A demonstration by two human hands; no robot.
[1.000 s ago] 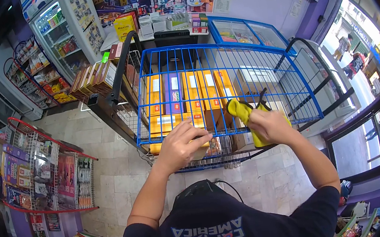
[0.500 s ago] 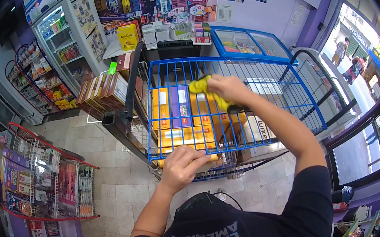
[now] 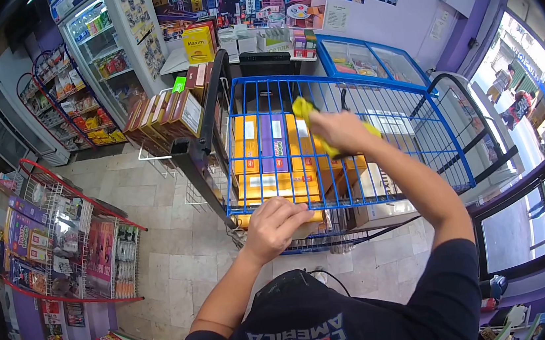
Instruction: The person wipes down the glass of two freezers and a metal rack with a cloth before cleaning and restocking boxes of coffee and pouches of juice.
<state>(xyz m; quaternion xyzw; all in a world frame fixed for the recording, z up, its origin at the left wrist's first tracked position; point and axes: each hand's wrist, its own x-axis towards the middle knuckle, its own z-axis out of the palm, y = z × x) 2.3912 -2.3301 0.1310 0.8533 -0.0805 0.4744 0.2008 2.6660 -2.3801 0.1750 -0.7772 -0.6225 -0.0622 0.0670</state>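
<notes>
Shop aisle, blue wire cart (image 3: 442, 145) loaded with orange boxes (image 3: 264, 151). Right hand (image 3: 338, 130) reaches in over the boxes, fist clenched around a yellow cloth (image 3: 304, 109) that sits just above the box tops. Left hand (image 3: 277, 226) is curled over the near top rail of the cart, fingers closed on it. Racks of snacks (image 3: 60, 239) stand off to the left.

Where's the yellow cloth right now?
In the head view, the yellow cloth is in the right hand, up inside the blue wire basket above the orange boxes, right of centre.
</notes>
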